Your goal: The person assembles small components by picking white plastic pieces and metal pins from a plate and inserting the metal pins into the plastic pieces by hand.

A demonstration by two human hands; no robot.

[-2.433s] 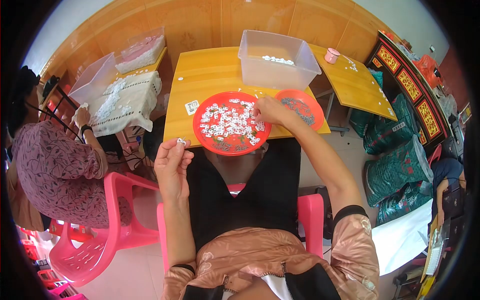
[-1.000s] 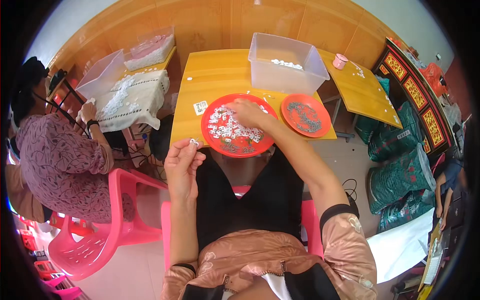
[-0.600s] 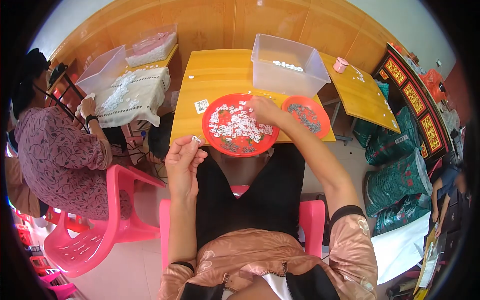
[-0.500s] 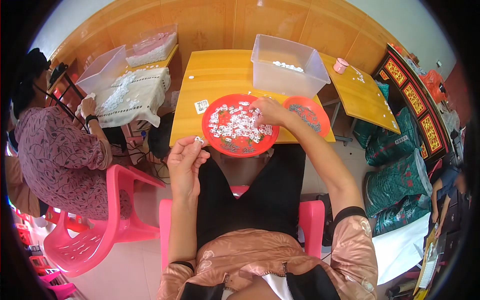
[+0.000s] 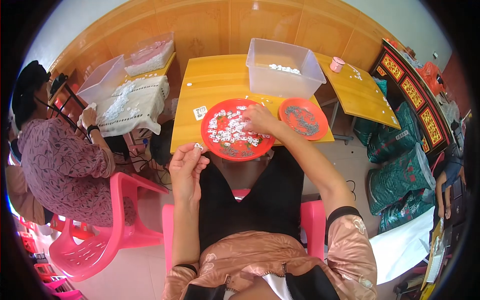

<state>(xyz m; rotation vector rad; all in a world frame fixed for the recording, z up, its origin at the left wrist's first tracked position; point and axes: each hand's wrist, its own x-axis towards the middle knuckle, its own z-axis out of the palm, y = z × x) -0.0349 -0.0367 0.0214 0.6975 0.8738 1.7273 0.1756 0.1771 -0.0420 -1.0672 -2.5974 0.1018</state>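
Observation:
My left hand [image 5: 186, 167] is raised just off the near left rim of a red plate [image 5: 206, 138], thumb and fingertips pinched on a small white plastic piece [image 5: 198, 146]. My right hand [image 5: 261, 120] reaches down over the same plate, its fingertips among many small white pieces [image 5: 227, 131]. Those fingers are bent together; what they hold, if anything, is hidden. Grey metal bits, like small nails [image 5: 235, 152], lie along the plate's near edge. A second, smaller red plate [image 5: 324, 120] just to the right carries more of the grey nail-like bits [image 5: 303, 121].
Behind the plates stands a clear plastic bin [image 5: 280, 88] with white pieces inside. A printed card [image 5: 200, 112] lies on the yellow table [image 5: 215, 75]. At left, a person [image 5: 65, 160] works beside a cloth-covered table [image 5: 145, 97]. Green sacks [image 5: 400, 175] are stacked at right.
My right hand has shifted a little left over the white pieces. The left hand keeps its pinch on the small piece. The whole view has tilted slightly.

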